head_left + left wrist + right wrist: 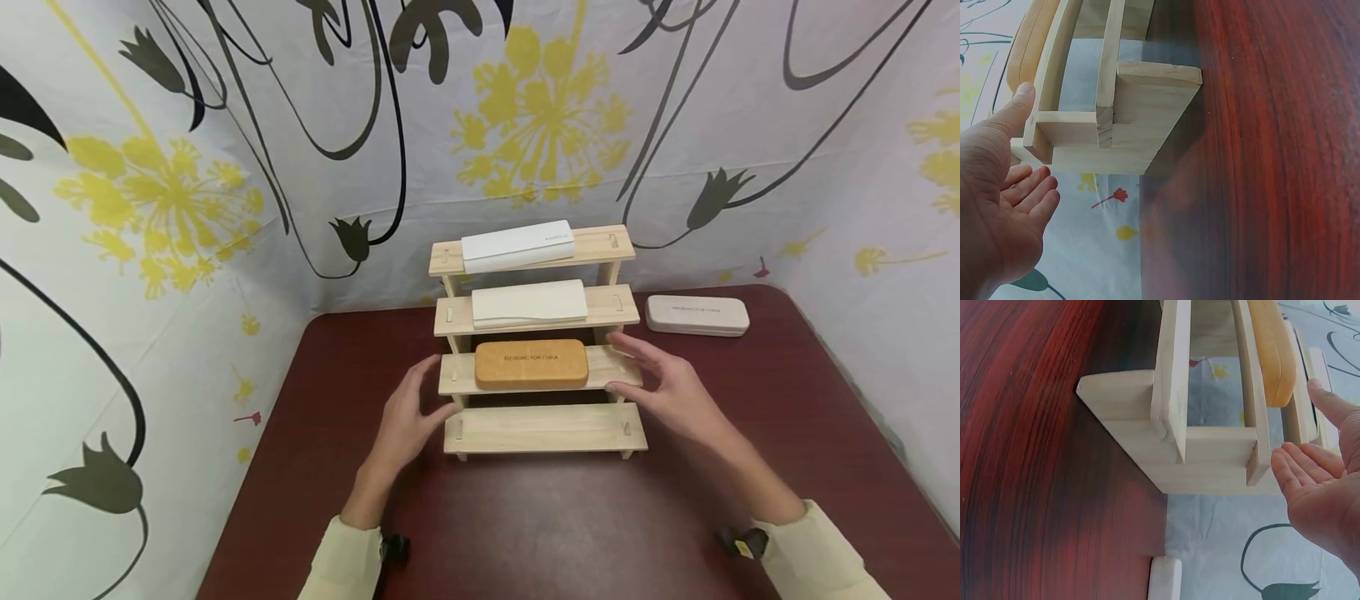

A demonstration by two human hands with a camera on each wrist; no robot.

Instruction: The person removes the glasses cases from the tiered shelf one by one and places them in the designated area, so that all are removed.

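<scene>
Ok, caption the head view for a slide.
Left hand and right hand flank a pale wooden stepped rack; a rounded orange case rests on its second-lowest shelf.

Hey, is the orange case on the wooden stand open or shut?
Shut. The orange case shows only a thin seam, no visible gap, along its side in the left wrist view.

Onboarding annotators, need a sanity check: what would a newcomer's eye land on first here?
Likely the orange case, the one warm block among pale wood, on the second shelf from the bottom of the four-step wooden rack. Next, the left hand and right hand, one at each end of the rack. Behind it, big yellow flowers on the pale backdrop.
</scene>
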